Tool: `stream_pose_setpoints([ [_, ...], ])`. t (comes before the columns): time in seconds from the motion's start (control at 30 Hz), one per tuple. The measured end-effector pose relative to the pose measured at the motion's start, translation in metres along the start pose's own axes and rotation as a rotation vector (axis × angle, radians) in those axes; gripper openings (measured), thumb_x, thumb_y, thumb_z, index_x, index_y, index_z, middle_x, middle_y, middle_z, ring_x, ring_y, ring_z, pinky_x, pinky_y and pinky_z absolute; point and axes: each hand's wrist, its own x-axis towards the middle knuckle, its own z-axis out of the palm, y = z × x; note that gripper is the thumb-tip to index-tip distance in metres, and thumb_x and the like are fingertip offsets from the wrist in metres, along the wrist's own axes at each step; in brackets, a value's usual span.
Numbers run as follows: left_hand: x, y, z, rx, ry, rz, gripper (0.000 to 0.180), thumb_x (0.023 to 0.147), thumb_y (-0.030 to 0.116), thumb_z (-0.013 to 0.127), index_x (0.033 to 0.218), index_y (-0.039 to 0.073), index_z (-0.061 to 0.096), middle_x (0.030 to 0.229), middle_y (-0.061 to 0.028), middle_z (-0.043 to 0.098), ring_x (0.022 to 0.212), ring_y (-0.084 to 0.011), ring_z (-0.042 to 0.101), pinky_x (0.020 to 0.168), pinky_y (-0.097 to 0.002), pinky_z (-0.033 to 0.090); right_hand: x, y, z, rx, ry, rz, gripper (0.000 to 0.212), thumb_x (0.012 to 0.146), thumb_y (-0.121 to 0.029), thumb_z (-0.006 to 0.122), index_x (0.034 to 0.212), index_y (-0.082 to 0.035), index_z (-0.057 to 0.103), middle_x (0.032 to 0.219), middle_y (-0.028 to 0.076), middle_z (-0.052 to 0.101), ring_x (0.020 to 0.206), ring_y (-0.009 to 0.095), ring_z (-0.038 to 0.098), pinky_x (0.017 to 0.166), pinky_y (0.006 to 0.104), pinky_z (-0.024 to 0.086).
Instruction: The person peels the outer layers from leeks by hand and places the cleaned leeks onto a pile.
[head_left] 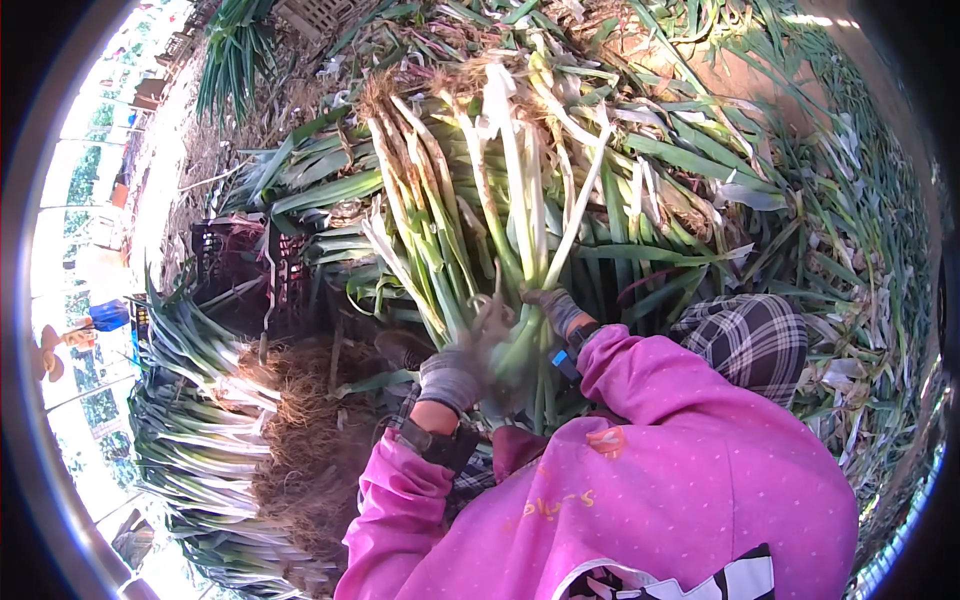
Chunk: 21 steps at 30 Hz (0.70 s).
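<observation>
Pink, dotted fabric of the person's top (650,470) fills the lower middle and lower right of the frame. Near the frame's centre, the gloved right hand (558,308) has its fingers closed around leeks (525,210), whose white stalks fan upward, root ends toward the upper middle. Just beside it, the gloved left hand (450,378) is against green leaves; blur and overlap hide its fingertips, so I cannot tell whether it grips. A dark wristband (440,445) circles the left wrist. At lower left, a row of leeks (220,430) lies with shaggy roots (310,450) pointing right, below a dark plastic crate (225,255). Plaid cloth (745,345) shows right of centre, beside strewn leaves (850,350).
</observation>
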Motion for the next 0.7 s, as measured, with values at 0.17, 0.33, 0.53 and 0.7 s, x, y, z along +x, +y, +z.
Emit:
stream_pose_setpoints([
  [0.17,-0.004,0.009,-0.005,0.093,-0.207,0.006,0.056,0.067,0.023,0.062,0.120,0.024,0.042,0.126,-0.0160,0.037,0.087,-0.0355,0.057,0.077,-0.0414,0.048,-0.006,-0.006,-0.005,0.028,0.057,-0.091,0.023,0.064,-0.017,0.069,0.081,-0.004,0.062,0.066,0.006,0.058,0.054,0.019,0.052,0.053,0.0338,0.043],
  [0.33,0.015,-0.002,-0.010,0.074,-0.202,-0.017,0.043,0.070,0.024,0.060,0.112,0.023,0.049,0.127,-0.0132,0.037,0.093,-0.0338,0.055,0.078,-0.0411,0.047,-0.033,-0.018,0.015,-0.006,0.156,-0.099,0.023,0.064,-0.018,0.070,0.081,-0.004,0.062,0.066,0.006,0.058,0.054,0.019,0.052,0.053,0.0331,0.043],
  [0.53,0.036,-0.024,-0.007,0.353,0.041,0.219,0.049,0.070,0.034,0.059,0.113,0.020,0.040,0.102,-0.0208,0.050,0.083,-0.0335,0.058,0.065,-0.0428,0.048,-0.018,0.006,0.015,-0.015,0.026,-0.138,0.026,0.061,-0.016,0.074,0.080,-0.003,0.062,0.068,0.006,0.059,0.056,0.018,0.054,0.054,0.0333,0.045],
  [0.7,0.022,-0.023,-0.008,0.383,-0.223,0.269,0.047,0.071,0.033,0.058,0.114,0.026,0.039,0.104,-0.0217,0.048,0.084,-0.0342,0.058,0.067,-0.0425,0.048,-0.012,0.005,0.017,-0.010,0.057,-0.101,0.023,0.063,-0.014,0.069,0.082,-0.002,0.061,0.071,0.004,0.059,0.060,0.017,0.055,0.055,0.0307,0.045],
])
